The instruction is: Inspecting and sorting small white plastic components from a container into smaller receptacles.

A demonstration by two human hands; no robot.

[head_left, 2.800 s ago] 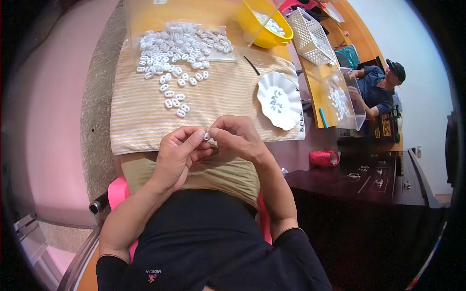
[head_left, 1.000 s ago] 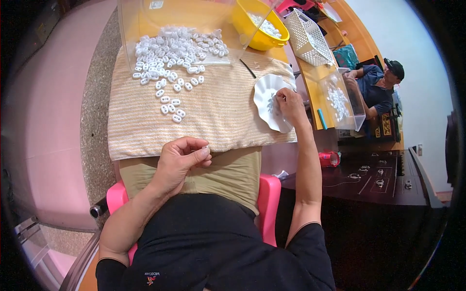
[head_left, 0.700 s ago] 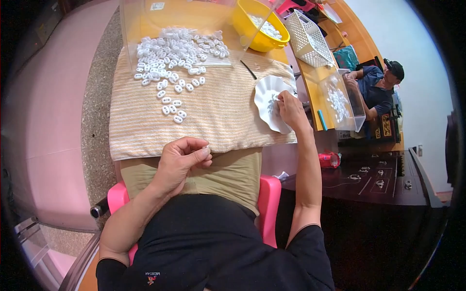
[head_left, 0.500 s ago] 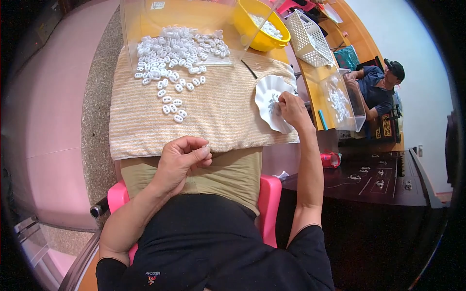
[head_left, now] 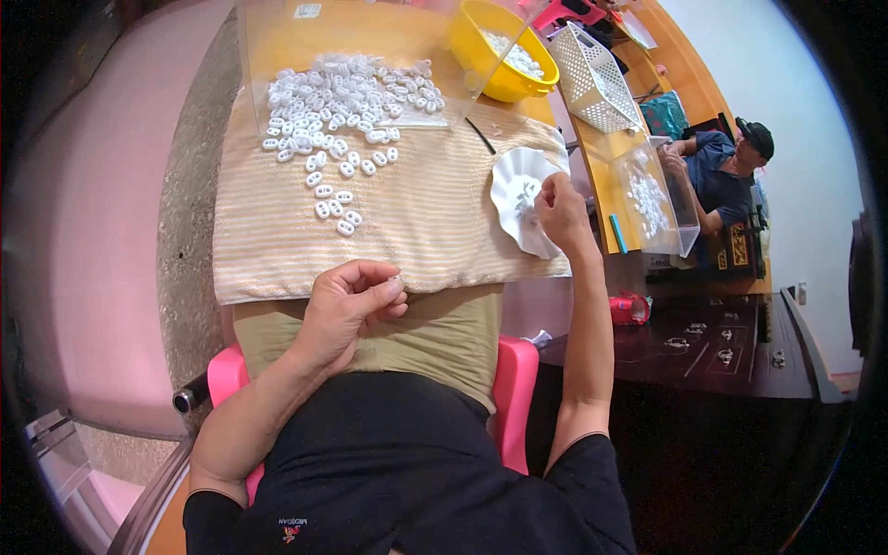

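Note:
My left hand (head_left: 350,310) is closed in a pinch over my lap, by the towel's front edge. A tiny pale piece shows at its fingertips, too small to name. My right hand (head_left: 561,215) hovers at the right rim of a white scalloped dish (head_left: 511,211), its fingers pinched together. What those fingers hold, if anything, is hidden. Small greyish pieces (head_left: 525,196) lie in the dish. Farther off, a heap of white oval plastic parts with two holes each (head_left: 347,92) spills from a clear box onto the striped towel (head_left: 416,208); several lie loose nearer me.
The clear plastic box (head_left: 407,55) stands at the back, beside a yellow basin (head_left: 504,79) of white parts. A thin black stick (head_left: 480,135) lies near the dish. At right are a white perforated basket (head_left: 594,79) and a co-worker (head_left: 726,176) at another clear box (head_left: 666,208).
My right hand has lifted slightly from the middle of the dish toward its right rim. My left hand keeps its pinch in the same place. The view has shifted a little.

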